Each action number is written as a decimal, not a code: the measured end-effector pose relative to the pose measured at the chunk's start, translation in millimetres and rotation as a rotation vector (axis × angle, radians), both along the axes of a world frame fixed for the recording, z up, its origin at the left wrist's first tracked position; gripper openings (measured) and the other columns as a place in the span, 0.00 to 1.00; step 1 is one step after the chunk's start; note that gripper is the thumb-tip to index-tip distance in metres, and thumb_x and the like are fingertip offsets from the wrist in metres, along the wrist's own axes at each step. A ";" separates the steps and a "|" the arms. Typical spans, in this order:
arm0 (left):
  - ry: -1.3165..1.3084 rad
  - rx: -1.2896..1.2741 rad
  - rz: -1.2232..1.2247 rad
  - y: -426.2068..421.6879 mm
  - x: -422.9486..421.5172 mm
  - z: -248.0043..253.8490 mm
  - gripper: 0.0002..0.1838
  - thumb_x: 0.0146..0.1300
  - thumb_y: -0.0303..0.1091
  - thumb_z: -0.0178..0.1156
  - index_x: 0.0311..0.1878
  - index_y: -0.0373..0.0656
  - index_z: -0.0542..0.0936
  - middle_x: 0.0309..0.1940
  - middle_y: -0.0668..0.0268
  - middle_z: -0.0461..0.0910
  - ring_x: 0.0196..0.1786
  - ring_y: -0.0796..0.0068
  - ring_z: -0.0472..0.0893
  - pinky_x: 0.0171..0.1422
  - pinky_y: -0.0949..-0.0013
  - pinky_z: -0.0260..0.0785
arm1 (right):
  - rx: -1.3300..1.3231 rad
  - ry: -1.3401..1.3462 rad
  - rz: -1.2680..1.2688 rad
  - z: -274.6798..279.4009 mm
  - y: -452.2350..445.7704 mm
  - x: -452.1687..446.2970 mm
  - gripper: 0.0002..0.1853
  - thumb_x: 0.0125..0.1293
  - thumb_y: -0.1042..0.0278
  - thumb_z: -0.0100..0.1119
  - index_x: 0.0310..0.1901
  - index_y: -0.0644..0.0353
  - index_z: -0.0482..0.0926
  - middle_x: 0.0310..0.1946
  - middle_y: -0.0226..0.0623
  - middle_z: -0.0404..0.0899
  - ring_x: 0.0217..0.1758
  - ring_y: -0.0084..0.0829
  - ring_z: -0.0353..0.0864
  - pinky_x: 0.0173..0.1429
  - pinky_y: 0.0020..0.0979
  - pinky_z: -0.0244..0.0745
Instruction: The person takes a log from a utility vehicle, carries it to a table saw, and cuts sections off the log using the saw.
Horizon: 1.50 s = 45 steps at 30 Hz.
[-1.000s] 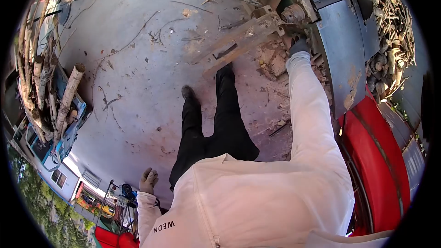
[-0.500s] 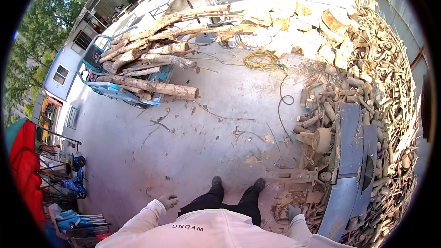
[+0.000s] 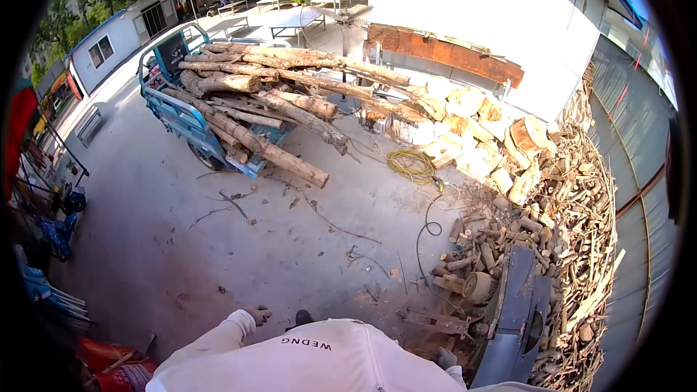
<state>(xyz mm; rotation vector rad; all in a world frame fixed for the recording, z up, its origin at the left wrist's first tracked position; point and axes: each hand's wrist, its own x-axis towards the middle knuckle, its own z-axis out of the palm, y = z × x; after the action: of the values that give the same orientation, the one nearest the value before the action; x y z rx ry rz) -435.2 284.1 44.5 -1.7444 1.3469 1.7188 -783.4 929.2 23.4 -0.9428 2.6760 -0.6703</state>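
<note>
Hanging by the lower-right saw machine (image 3: 515, 294), the right hand (image 3: 446, 358) is too unclear to tell, the left hand (image 3: 258, 314) looks loose and empty, short wood (image 3: 488, 254) is piled, and long logs (image 3: 270, 149) lie whole upper left.

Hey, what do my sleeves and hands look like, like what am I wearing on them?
Both sleeves are white and long, matching your white top, which carries dark "WEDNG" lettering. Your left hand and right hand seem to wear greyish gloves; finer detail is too small to tell.
</note>
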 end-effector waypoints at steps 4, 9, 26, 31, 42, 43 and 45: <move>0.151 0.111 0.087 -32.3 11.3 -40.7 0.18 0.67 0.34 0.65 0.58 0.53 0.74 0.35 0.68 0.81 0.30 0.73 0.77 0.32 0.61 0.71 | 0.143 -0.358 -0.222 -3.1 -32.0 2.5 0.11 0.60 0.56 0.64 0.38 0.53 0.81 0.38 0.40 0.85 0.43 0.46 0.84 0.45 0.43 0.80; 0.113 0.041 0.105 -40.5 31.6 -44.5 0.21 0.68 0.48 0.66 0.59 0.49 0.80 0.43 0.70 0.82 0.39 0.75 0.80 0.38 0.67 0.75 | 0.055 -0.623 -0.344 -0.4 -117.4 -22.0 0.11 0.60 0.55 0.64 0.38 0.53 0.81 0.37 0.40 0.85 0.43 0.47 0.84 0.45 0.44 0.80; 0.180 0.061 0.348 -122.9 111.5 -35.7 0.15 0.68 0.33 0.62 0.56 0.48 0.77 0.33 0.68 0.80 0.29 0.75 0.77 0.31 0.65 0.72 | 0.305 -0.196 0.204 -43.7 -203.8 16.3 0.13 0.60 0.52 0.64 0.36 0.52 0.81 0.37 0.41 0.85 0.42 0.48 0.84 0.45 0.44 0.80; 0.064 0.040 0.536 -130.1 156.3 -27.0 0.12 0.68 0.32 0.62 0.54 0.48 0.78 0.33 0.68 0.80 0.31 0.75 0.79 0.34 0.64 0.75 | 0.318 -0.009 0.329 -21.8 -266.8 24.4 0.12 0.62 0.56 0.64 0.39 0.54 0.82 0.36 0.41 0.84 0.41 0.43 0.85 0.41 0.40 0.80; -0.002 -0.281 0.990 -97.5 196.4 -56.9 0.16 0.71 0.25 0.47 0.59 0.38 0.75 0.28 0.53 0.82 0.20 0.65 0.78 0.19 0.61 0.71 | -0.341 -1.199 -0.387 4.5 -354.8 -30.5 0.11 0.68 0.67 0.62 0.46 0.66 0.81 0.34 0.38 0.81 0.37 0.36 0.84 0.41 0.36 0.81; -0.076 -0.312 0.879 -92.7 192.0 -45.0 0.17 0.73 0.29 0.45 0.60 0.37 0.75 0.28 0.52 0.84 0.18 0.66 0.77 0.18 0.62 0.69 | -0.363 -1.201 -0.377 -23.8 -342.3 -49.4 0.11 0.68 0.67 0.62 0.46 0.66 0.81 0.34 0.38 0.81 0.37 0.36 0.84 0.41 0.36 0.81; -0.092 -0.259 0.880 -81.1 185.8 -27.8 0.19 0.74 0.33 0.45 0.62 0.39 0.76 0.31 0.50 0.86 0.16 0.67 0.76 0.18 0.62 0.67 | -0.317 -1.255 -0.465 -5.8 -366.7 -58.7 0.10 0.68 0.66 0.62 0.44 0.64 0.80 0.34 0.37 0.81 0.35 0.35 0.83 0.38 0.36 0.79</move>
<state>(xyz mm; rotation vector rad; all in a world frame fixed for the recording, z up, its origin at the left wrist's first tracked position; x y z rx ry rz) -249.4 203.0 16.7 -2.8054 0.8144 1.8541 -842.1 562.5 17.6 0.1521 1.6181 -1.2481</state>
